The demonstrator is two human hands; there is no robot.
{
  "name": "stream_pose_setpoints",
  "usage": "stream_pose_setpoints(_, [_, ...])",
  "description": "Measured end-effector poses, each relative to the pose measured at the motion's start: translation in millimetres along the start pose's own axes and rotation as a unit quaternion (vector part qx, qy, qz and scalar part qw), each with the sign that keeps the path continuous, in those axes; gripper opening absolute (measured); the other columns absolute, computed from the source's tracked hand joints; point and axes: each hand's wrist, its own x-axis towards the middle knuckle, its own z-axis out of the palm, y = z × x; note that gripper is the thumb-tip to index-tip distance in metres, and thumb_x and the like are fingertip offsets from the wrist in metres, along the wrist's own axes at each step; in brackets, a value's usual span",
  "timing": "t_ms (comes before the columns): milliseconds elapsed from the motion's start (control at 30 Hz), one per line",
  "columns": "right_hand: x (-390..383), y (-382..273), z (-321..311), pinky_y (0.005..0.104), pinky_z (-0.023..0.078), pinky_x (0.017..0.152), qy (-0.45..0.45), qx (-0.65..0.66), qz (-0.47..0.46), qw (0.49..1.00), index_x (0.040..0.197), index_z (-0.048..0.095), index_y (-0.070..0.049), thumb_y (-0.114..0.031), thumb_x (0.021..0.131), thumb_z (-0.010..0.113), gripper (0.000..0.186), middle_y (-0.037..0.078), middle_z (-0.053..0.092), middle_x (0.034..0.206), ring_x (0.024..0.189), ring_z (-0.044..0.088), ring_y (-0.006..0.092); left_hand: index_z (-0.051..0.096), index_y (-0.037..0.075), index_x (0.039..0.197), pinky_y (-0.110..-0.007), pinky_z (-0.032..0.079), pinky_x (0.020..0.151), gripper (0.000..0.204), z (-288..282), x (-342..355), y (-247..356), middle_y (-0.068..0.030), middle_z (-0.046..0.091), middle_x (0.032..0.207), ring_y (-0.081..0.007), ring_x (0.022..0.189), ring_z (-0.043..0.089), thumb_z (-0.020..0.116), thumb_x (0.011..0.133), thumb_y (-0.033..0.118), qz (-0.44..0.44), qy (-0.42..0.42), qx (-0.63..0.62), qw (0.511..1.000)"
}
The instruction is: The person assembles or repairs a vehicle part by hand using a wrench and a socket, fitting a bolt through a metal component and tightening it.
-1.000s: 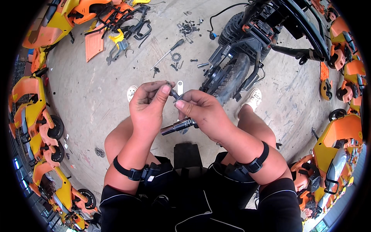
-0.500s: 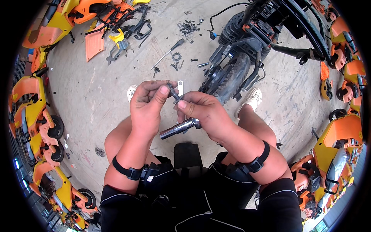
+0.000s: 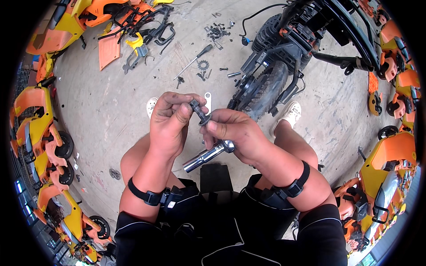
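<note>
Between my hands is a dark, grimy bolt (image 3: 198,109), tilted with its upper end to the left. My left hand (image 3: 171,113) pinches it near that end with thumb and fingers. At its lower end sits a dark ring like a washer (image 3: 205,121), which the thumb and forefinger of my right hand (image 3: 233,128) grip. My right hand also keeps a socket wrench (image 3: 202,159) in its lower fingers; its long chrome socket points down to the left, and its handle is mostly hidden by the hand.
A partly stripped vehicle with a knobby tyre (image 3: 273,88) stands ahead right. On the concrete lie a screwdriver (image 3: 193,61), a toothed ring (image 3: 203,65), a flat spanner-like plate (image 3: 208,103) and a pile of fasteners (image 3: 217,32). Orange-yellow vehicles (image 3: 40,113) line both sides.
The bolt shows more between my fingers, and the ring at its lower end is now in plain view. My right hand and the socket wrench have dropped slightly.
</note>
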Motion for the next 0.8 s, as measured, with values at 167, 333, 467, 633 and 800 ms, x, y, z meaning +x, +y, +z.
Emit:
stream_pose_setpoints(167, [0.5, -1.5, 3.4, 0.0278, 0.047, 0.074, -0.003, 0.009, -0.001, 1.0, 0.099, 0.066, 0.003, -0.03, 0.098, 0.063, 0.033, 0.008, 0.066, 0.081, 0.079, 0.062, 0.0148, 0.061, 0.007, 0.111, -0.035, 0.049, 0.09, 0.02, 4.7, 0.8, 3.8, -0.0134, 0.064, 0.107, -0.0215, 0.096, 0.062, 0.066, 0.096, 0.02, -0.01, -0.004, 0.019, 1.0])
stream_pose_setpoints(333, [5.0, -2.5, 1.2, 0.0265, 0.045, 0.076, 0.066, -0.147, -0.024, 0.987, 0.103, 0.066, 0.003, -0.03, 0.1, 0.063, 0.033, 0.005, 0.066, 0.082, 0.08, 0.06, 0.0116, 0.06, -0.001, 0.117, -0.036, 0.049, 0.094, 0.031, 9.7, 2.8, 7.7, -0.013, 0.064, 0.107, -0.0215, 0.1, 0.061, 0.067, 0.096, 0.02, -0.051, 0.066, 0.102, 0.991])
stream_pose_setpoints(467, [7.0, -1.2, -2.9, 0.0241, 0.043, 0.07, 0.09, -0.14, -0.051, 0.985, 0.095, 0.067, 0.0, -0.03, 0.099, 0.064, 0.03, 0.001, 0.066, 0.079, 0.077, 0.056, 0.0074, 0.062, -0.002, 0.115, -0.034, 0.05, 0.093, 0.028, 5.3, 3.1, 9.4, -0.0133, 0.067, 0.107, -0.0203, 0.101, 0.064, 0.069, 0.094, 0.015, -0.036, 0.075, 0.175, 0.981])
stream_pose_setpoints(633, [5.5, 0.9, -3.1, 0.025, 0.046, 0.072, 0.104, -0.124, -0.05, 0.986, 0.093, 0.067, 0.001, -0.028, 0.098, 0.065, 0.029, 0.003, 0.066, 0.08, 0.077, 0.059, 0.009, 0.063, -0.002, 0.112, -0.035, 0.048, 0.097, 0.028, 14.3, 2.5, 12.3, -0.0144, 0.068, 0.108, -0.0223, 0.105, 0.064, 0.072, 0.092, 0.015, -0.036, 0.107, 0.215, 0.97])
stream_pose_setpoints(800, [6.6, 1.3, 3.0, 0.0254, 0.047, 0.07, 0.118, -0.118, -0.062, 0.984, 0.092, 0.066, 0.0, -0.024, 0.098, 0.066, 0.025, 0.003, 0.066, 0.079, 0.076, 0.059, 0.0089, 0.063, -0.002, 0.112, -0.035, 0.048, 0.096, 0.026, 11.3, 3.2, 11.3, -0.015, 0.069, 0.106, -0.022, 0.103, 0.065, 0.071, 0.093, 0.014, -0.047, 0.116, 0.205, 0.971])
